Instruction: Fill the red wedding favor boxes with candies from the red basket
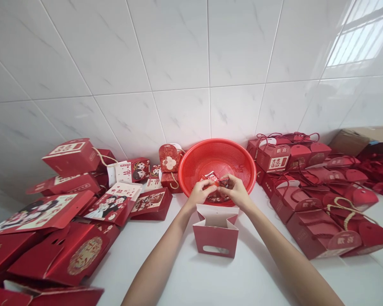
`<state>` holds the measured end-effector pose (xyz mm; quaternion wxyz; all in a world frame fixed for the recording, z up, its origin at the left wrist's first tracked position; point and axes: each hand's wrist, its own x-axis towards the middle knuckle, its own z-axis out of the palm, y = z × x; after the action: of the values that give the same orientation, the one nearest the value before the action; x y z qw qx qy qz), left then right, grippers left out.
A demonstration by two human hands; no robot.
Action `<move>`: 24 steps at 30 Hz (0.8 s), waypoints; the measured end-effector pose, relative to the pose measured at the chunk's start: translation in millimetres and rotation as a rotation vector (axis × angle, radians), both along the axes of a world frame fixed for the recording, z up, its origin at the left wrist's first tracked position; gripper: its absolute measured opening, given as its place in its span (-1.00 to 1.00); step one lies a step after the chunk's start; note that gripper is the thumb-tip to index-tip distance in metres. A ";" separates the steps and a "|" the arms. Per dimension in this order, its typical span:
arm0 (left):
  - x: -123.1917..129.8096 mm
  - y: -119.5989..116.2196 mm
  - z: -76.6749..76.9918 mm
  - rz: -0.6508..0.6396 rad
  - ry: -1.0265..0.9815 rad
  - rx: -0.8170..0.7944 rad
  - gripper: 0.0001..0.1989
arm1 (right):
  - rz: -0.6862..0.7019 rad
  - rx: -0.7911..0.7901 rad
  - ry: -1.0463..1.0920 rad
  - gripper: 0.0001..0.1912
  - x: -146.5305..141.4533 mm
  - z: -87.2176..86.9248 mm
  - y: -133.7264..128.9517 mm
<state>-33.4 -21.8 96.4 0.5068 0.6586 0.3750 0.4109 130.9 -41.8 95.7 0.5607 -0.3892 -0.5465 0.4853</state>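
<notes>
A round red plastic basket (249, 170) stands against the tiled wall, with small red wrapped packets lying low inside it. Over its near rim, my left hand (203, 191) is closed on a red-and-white wrapped packet (211, 177). Facing it, my right hand (236, 190) pinches a dark red wrapped packet (224, 182). The fingertips of both hands nearly meet. Between my forearms, just in front of the basket, an open red gift box (215, 238) stands upright with its top flaps raised and a clear window low on its front.
Many red gift boxes (79, 250) are piled at the left, some with rope handles. Rows of closed red boxes with cord handles (319, 231) fill the right side. A brown cardboard box (354, 142) sits at the far right, beside dark red items (381, 168).
</notes>
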 end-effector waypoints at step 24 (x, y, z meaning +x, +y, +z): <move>6.3 -7.5 -13.6 0.188 -0.108 0.089 -0.63 | -0.043 0.033 0.022 -0.68 0.1 -0.3 -1.6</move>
<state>-27.1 -29.3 82.8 0.4558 0.6191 0.3890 0.5076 131.0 -43.4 95.5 0.5835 -0.3861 -0.5397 0.4682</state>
